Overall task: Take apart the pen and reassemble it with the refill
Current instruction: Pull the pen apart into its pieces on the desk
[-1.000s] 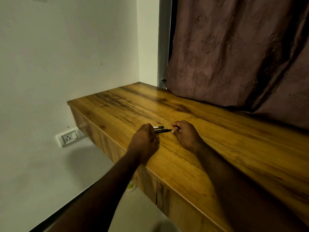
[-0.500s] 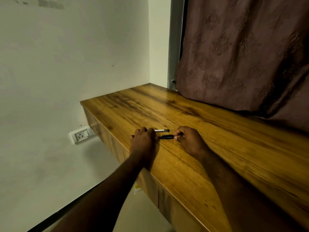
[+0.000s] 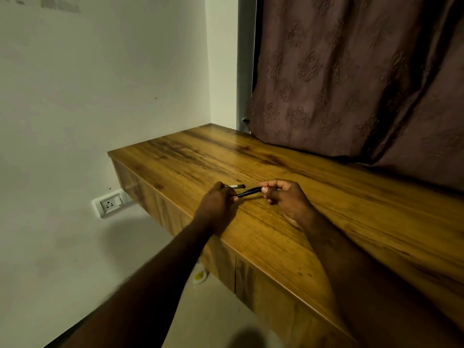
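A slim black pen [image 3: 249, 192] is held between both hands just above the wooden desk top [image 3: 313, 209], tilted with its right end higher. My left hand [image 3: 218, 204] grips its left end with curled fingers. My right hand [image 3: 286, 198] pinches its right end between thumb and fingertips. A second short dark piece with a pale band [image 3: 237, 186] lies on the desk just behind the pen, close to my left hand. The parts of the pen inside both hands are hidden.
The desk runs from the far left corner toward the near right, with drawer fronts [image 3: 251, 280] below its edge. A brown patterned curtain [image 3: 351, 79] hangs along the back. A white wall socket [image 3: 110, 204] sits low on the left wall. A small pale object [image 3: 200, 275] lies on the floor.
Both hands have lifted the pen off the desk; its right end now tilts up. The short piece behind stays on the desk.
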